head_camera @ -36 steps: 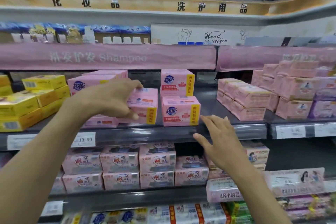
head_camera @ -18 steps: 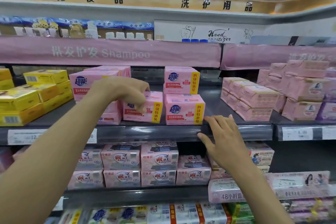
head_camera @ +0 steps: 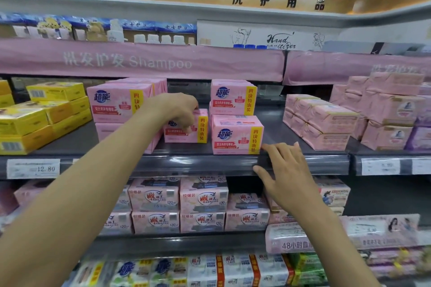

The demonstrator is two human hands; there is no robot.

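- Where the left hand (head_camera: 177, 109) reaches in over the grey shelf (head_camera: 186, 163), its fingers curl down over the top front edge of a pink pack (head_camera: 184, 136) and grip it; the thumb is hidden.
- Pink pack: stands on the grey shelf, set back from the front rail, printed face outward, yellow stripe at its right end.
- Right hand (head_camera: 289, 179): fingers straight and spread, tips resting on the front rail of the grey shelf, thumb under the rail; it holds nothing.
- Front pack (head_camera: 235, 135): same kind, at the front edge of the grey shelf, just beside the gripped one on its right; the right hand's fingertips lie near its lower right corner.
- Upper pack (head_camera: 233, 96): same kind, farther back on the grey shelf behind the front pack, raised on another pack.
- Left stack (head_camera: 114, 102): same kind, two high, on the grey shelf left of the gripped pack; the left forearm crosses the lower one.
- Yellow boxes (head_camera: 46, 114): stacked at the left end of the grey shelf.
- Pink bundles (head_camera: 326, 123): plain-wrapped, piled at the right end of the grey shelf.
- Price tag (head_camera: 32, 168): on the front rail of the grey shelf, far left, reading 12.80.
- Pink banner (head_camera: 140, 60): hangs above the grey shelf, lettered "Shampoo".
- Lower packs (head_camera: 200, 202): pink, in two tiers below the grey shelf.
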